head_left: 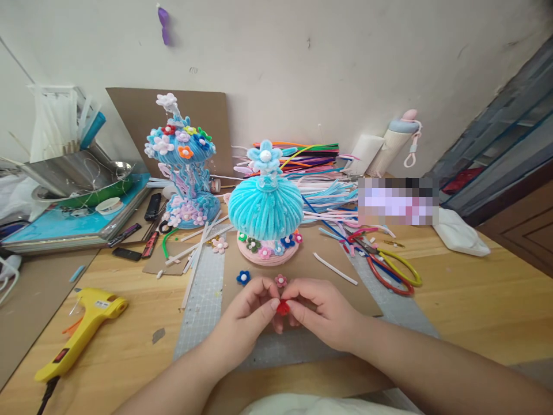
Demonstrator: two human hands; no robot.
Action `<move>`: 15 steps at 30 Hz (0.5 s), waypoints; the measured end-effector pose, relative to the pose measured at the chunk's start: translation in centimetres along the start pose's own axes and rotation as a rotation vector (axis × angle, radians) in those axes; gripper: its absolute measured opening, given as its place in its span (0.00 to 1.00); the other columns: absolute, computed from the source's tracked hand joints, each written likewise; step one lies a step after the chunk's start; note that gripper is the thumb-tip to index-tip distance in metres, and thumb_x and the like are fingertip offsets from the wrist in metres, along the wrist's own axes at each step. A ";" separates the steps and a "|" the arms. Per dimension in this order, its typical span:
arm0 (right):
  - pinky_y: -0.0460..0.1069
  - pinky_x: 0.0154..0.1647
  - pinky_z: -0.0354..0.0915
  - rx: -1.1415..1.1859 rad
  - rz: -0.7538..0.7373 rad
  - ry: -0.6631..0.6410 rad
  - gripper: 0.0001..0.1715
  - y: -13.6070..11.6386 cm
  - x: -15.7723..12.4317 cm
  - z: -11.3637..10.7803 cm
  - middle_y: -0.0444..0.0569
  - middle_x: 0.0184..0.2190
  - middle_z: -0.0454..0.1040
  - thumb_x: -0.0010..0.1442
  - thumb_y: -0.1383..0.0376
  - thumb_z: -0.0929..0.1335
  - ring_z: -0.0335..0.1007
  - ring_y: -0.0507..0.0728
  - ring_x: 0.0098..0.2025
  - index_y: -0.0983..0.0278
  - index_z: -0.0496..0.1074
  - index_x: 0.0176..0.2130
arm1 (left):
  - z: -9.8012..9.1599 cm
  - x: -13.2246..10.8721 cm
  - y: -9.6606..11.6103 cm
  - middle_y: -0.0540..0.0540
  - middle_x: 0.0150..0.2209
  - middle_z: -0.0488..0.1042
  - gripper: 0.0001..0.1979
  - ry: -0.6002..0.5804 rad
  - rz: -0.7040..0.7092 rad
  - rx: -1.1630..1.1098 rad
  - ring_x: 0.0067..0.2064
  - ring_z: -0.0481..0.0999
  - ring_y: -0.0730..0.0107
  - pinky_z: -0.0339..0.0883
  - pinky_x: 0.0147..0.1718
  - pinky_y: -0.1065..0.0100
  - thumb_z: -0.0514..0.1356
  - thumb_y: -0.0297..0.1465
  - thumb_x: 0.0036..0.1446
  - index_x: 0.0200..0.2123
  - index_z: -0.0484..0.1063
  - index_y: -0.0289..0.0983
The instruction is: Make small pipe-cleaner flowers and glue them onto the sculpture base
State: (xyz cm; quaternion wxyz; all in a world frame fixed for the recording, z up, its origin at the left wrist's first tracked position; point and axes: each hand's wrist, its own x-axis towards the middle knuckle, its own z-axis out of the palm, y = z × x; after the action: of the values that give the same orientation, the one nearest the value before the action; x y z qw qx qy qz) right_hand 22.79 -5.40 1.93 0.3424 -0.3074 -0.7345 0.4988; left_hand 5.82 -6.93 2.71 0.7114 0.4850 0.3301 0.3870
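Note:
Between the fingertips of both hands is a small red pipe-cleaner flower (283, 308), partly covered by the fingers. My left hand (254, 311) pinches it from the left, and my right hand (322, 311) from the right. Just beyond the fingers lie a blue flower (243, 278) and a pink flower (280, 280) on brown cardboard (363, 300). Behind them stands a jellyfish-like pipe-cleaner piece with a turquoise dome (265, 207), a blue flower on top and small flowers around its pink base (268, 259).
A yellow glue gun (82, 328) lies at left. Another flower-covered pipe-cleaner piece (181, 150) stands at back left, near a metal pot (71, 176). Scissors (393, 271) and a white strip (335, 268) lie at right; bundled pipe cleaners (319, 153) lie along the wall.

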 end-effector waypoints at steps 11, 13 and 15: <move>0.42 0.27 0.64 0.041 -0.028 -0.062 0.09 0.0 0.0 0.1 0.46 0.25 0.71 0.61 0.69 0.60 0.67 0.47 0.25 0.66 0.68 0.33 | -0.5 0.4 -0.8 0.49 0.26 0.68 0.08 -0.099 -0.034 -0.174 0.27 0.70 0.75 0.62 0.28 0.71 0.56 0.30 0.55 0.29 0.57 0.35; 0.42 0.27 0.64 0.028 -0.047 -0.067 0.09 0.1 0.0 0.0 0.45 0.25 0.71 0.61 0.70 0.60 0.67 0.47 0.25 0.66 0.69 0.33 | -0.6 0.4 -0.8 0.49 0.26 0.69 0.08 -0.122 -0.077 -0.220 0.28 0.71 0.74 0.63 0.28 0.72 0.57 0.30 0.55 0.30 0.57 0.35; 0.41 0.27 0.64 0.009 -0.077 -0.067 0.09 0.2 -0.1 0.0 0.45 0.25 0.71 0.60 0.70 0.60 0.67 0.47 0.24 0.66 0.69 0.32 | -0.7 0.4 -0.8 0.48 0.27 0.70 0.09 -0.137 -0.127 -0.265 0.28 0.72 0.73 0.63 0.27 0.72 0.58 0.29 0.53 0.30 0.57 0.35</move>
State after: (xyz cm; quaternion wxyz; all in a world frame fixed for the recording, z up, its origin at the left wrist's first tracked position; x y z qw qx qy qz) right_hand 22.88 -5.44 1.69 0.3378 -0.2603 -0.7547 0.4986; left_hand 5.57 -6.48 1.66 0.8130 0.3904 0.2570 0.3472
